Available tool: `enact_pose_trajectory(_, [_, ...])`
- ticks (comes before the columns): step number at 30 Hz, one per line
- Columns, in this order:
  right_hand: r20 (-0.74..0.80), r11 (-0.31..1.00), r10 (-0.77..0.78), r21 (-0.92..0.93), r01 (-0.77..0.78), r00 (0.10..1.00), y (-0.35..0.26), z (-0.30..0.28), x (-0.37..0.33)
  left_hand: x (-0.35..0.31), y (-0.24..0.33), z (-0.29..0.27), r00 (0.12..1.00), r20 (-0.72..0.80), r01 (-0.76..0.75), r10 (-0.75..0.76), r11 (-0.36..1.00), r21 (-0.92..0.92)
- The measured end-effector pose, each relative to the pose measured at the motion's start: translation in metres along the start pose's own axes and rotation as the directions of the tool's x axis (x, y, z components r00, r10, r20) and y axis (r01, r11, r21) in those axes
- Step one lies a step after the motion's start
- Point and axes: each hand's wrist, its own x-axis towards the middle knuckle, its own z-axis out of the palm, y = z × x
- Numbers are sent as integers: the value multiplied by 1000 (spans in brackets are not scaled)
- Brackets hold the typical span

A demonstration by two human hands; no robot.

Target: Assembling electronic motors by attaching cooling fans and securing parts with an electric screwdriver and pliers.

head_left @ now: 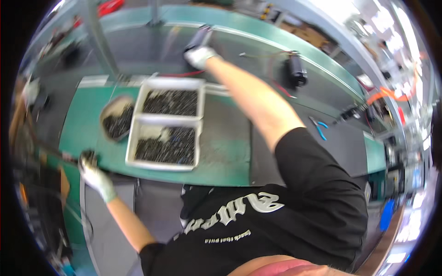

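Black blurred part [200, 37], gloved right hand [199, 55]

Both hands in pale knit cloth gloves, matt: left hand [94, 175] w/ darker palm coating, right hand [199, 55] on a dark matt plastic part [199, 37]. Next to white tray [165, 123], smooth plastic w/ slight sheen, small dark metal bits glint. Bench top [221, 161] under tray is green, smooth, semi-gloss. Right of tray, pliers [318, 128] w/ blue plastic grips.

No packages, labels, signs or screens clearly in view
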Motion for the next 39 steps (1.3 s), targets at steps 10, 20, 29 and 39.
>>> enact_pose_trajectory(10, [433, 223, 442, 796, -563, 786, -27, 29, 42, 18, -16, 34, 950, 195, -304, 243, 581, 755])
enact_pose_trajectory(20, [128, 608, 486, 662, -440, 864, 39, 14, -40, 27, -26, 28, 941, 263, -337, 215, 501, 797])
enact_pose_trajectory(29, [356, 772, 279, 469, -429, 892, 38, -117, -274, 53, -28, -22, 946, 318, -304, 69, 538, 787])
enact_pose_trajectory(39, [290, 689, 473, 466, -555, 832, -40, -63, -386, -71, 173, 174, 547, 815, -749, 194, 548, 372])
